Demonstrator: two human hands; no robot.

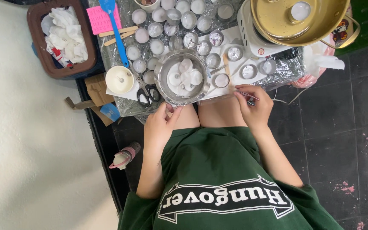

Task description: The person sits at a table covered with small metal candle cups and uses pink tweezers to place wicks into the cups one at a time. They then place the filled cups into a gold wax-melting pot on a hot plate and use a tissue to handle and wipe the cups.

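My left hand [160, 124] rests at the near edge of a foil-covered low table [286, 68], fingertips pinching a small thin thing I cannot make out, just below a metal bowl [162, 87] holding white wax discs [185, 77]. My right hand [254, 106] is at the table's near right edge, gripping thin metal tweezers [248, 96] that point left. A small round tin [221, 80] and a wooden stick [226, 64] lie just beyond it. Black-handled scissors [148, 94] lie left of the bowl.
Several small round tins [158, 29] cover the table's far side. A brass pot [294, 19] sits on a white heater [252, 38] at right. A blue spatula [115, 25], pink pad [99, 19], white candle cup [119, 79], and brown bin [62, 38] stand left. A bottle [124, 156] lies on the floor.
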